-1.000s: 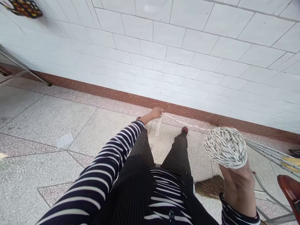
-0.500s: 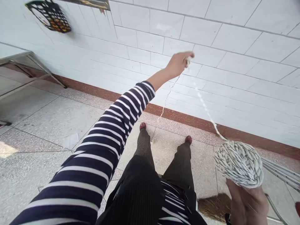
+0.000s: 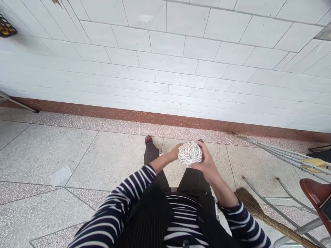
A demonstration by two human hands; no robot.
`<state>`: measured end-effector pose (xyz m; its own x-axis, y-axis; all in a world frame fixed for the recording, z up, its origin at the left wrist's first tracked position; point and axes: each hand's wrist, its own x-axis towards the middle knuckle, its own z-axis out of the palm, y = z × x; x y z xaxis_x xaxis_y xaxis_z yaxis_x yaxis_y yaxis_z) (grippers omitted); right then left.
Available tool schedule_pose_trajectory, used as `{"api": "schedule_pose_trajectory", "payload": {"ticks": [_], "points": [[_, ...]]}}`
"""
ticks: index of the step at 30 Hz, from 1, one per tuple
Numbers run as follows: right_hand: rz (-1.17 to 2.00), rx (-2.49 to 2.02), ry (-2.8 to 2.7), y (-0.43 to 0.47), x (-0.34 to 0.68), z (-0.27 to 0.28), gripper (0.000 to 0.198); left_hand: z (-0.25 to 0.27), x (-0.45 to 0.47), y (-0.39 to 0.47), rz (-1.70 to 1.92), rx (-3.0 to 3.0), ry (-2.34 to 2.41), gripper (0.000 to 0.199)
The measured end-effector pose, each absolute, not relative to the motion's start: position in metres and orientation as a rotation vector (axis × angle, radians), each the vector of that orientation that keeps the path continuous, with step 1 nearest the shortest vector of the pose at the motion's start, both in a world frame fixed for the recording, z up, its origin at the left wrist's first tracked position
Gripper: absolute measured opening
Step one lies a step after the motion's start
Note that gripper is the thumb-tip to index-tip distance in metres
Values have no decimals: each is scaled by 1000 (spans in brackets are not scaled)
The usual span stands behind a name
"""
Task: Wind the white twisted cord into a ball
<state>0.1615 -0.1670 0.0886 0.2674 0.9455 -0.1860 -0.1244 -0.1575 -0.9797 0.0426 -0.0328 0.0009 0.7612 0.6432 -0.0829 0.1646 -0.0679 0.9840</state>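
Observation:
A roundish ball of white braided rope (image 3: 190, 154) is held out in front of my body, above the gap between my feet. My right hand (image 3: 209, 167) is closed around its right side, the thumb below and the fingers along the upper edge. Against the ball's left side is my left hand (image 3: 175, 153); its fingers are hidden behind the rope, so their grip does not show. A thin loose strand (image 3: 162, 151) is visible near my left foot, partly covered by my forearm.
White wall tiles (image 3: 181, 65) rise ahead above a reddish-brown baseboard (image 3: 116, 111). To the right are a straw broom (image 3: 248, 201), metal poles (image 3: 279, 153) and a reddish-brown chair (image 3: 311, 193) with metal legs. A paper sheet (image 3: 61, 175) lies on the floor at left.
My left hand, earlier stretched up and forward pinching the rope strand, has come down beside the ball. My right hand has brought the ball from the right to the middle. The view has shifted right.

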Motion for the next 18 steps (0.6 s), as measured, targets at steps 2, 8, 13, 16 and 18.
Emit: {"api": "schedule_pose_trajectory", "payload": {"ticks": [2,8,13,16,18], "points": [[1142,-1411,-864,-159,161,79,89,-8,36,-65,420,1563,648,20],[1126,-1418,-823,-159,171,71,89,-29,-2,-91,346,1471,694,33],[1104,-1470,-842,-158,166,62,89,-41,-11,-88,249,1824,847,34],[934,-1559,-995,-151,167,59,85,-47,-12,-99,78,1964,837,30],[837,-1601,-1121,-145,172,58,81,-48,-15,-108,-22,2040,845,31]]}}
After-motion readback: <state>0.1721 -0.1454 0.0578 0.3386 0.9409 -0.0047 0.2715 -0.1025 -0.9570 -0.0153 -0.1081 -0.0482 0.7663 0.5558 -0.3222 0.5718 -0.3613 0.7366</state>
